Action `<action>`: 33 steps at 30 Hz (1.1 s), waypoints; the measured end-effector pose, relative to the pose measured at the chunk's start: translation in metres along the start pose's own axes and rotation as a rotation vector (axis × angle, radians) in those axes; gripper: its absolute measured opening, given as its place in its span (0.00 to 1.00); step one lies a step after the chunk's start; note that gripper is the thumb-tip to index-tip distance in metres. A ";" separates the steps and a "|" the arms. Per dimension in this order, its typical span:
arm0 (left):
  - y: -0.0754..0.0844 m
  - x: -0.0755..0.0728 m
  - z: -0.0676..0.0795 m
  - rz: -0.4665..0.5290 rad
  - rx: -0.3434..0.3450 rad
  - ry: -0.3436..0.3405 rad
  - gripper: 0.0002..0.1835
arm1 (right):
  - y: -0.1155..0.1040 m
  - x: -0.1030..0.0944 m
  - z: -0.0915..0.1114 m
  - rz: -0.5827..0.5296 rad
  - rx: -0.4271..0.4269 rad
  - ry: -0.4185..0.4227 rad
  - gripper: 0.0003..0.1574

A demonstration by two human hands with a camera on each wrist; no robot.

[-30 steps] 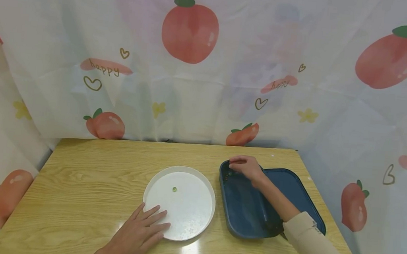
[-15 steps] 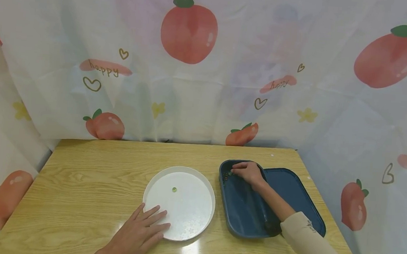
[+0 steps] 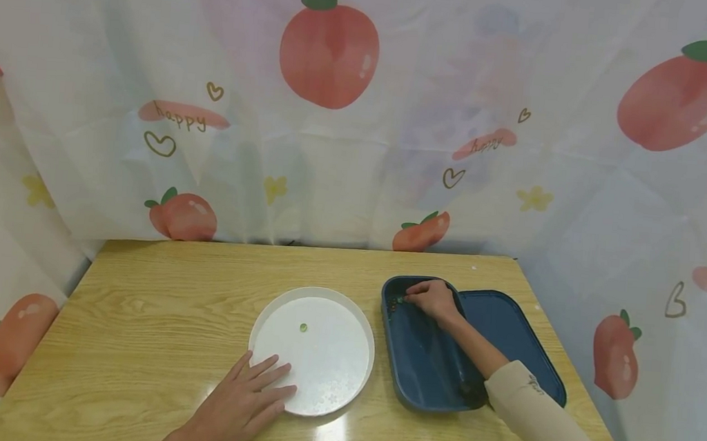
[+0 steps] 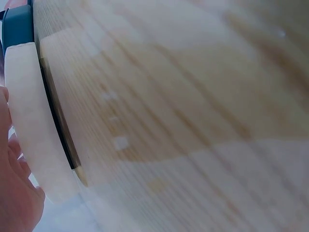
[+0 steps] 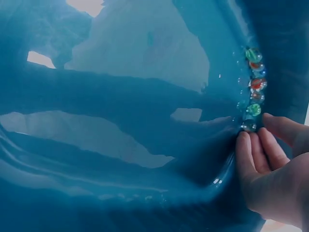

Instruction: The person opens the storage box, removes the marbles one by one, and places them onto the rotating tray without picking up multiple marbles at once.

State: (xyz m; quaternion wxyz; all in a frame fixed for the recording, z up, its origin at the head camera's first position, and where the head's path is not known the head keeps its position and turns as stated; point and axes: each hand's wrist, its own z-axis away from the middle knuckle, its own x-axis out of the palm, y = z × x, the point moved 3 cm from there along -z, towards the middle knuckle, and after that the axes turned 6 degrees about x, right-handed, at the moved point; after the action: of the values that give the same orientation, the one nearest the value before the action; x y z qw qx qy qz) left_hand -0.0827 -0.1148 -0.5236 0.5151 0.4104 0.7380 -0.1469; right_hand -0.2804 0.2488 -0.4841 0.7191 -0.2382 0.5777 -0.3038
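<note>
In the head view my left hand lies spread over the near left rim of a round white tray. One small green marble sits on that tray. To the right, my right hand reaches into the far left corner of a deep dark blue bin. The right wrist view shows several glass marbles, among them a red one and a green one, lined up along the bin's edge. My thumb and fingers stand apart, tips right at a dark clear marble at the row's end.
A flat dark blue lid lies partly behind the bin on the right. Everything rests on a wood-grain table. A fruit-patterned curtain hangs around its back and sides.
My right hand has lowered from the bin's far rim down into its corner, near the marbles. My left hand and the white tray have stayed put.
</note>
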 end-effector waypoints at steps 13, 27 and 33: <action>0.002 -0.001 0.000 0.010 -0.014 -0.017 0.15 | 0.004 0.002 0.001 0.090 -0.060 0.047 0.09; 0.002 -0.002 -0.001 0.016 -0.012 -0.023 0.15 | 0.001 -0.002 0.002 0.131 -0.139 0.054 0.04; 0.001 -0.002 -0.001 0.003 -0.015 -0.020 0.15 | -0.003 -0.005 -0.001 0.108 -0.106 0.027 0.07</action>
State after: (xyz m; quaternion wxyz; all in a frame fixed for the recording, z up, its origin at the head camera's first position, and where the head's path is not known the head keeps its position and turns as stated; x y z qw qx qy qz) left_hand -0.0822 -0.1142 -0.5212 0.5258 0.4063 0.7332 -0.1446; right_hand -0.2830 0.2506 -0.4785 0.7130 -0.2403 0.6146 -0.2369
